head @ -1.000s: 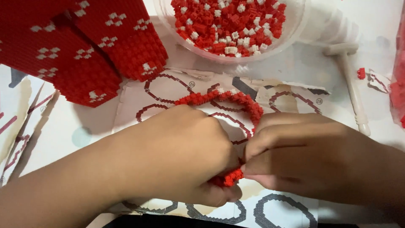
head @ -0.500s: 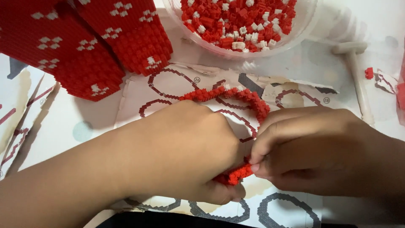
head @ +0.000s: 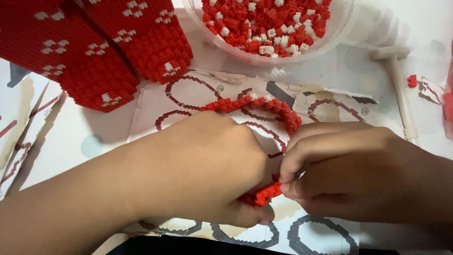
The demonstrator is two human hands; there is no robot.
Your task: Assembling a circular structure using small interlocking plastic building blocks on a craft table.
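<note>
Two bare hands are meeting over a curved ring of tiny red building blocks [head: 257,105] — a band that is arching from behind the left hand [head: 207,165], over the top, and down into the gap between both hands near the front edge of the surface. The left hand is cupping the ring's lower end from the left, its grip clenched around the band with the thumb tucked beneath; the right hand [head: 349,172] is pinching the same red end [head: 262,192] between thumb and forefinger, so both grips are grasping the ring at one spot. That spot is lying directly between the hands, with the right fingertips slightly nearer. The ring's long axis is running roughly left to right across the printed instruction sheet [head: 330,99], whose outlines of ovals are showing beneath it.

Toward the far edge of the surface, a clear plastic bowl [head: 337,35] is holding loose red and white blocks. At the far left corner, large finished red block panels with white flower patterns [head: 89,52] are standing well apart from the hands. A white plastic tool [head: 400,89] is lying along the right side — beside it, one stray red block [head: 412,80].
</note>
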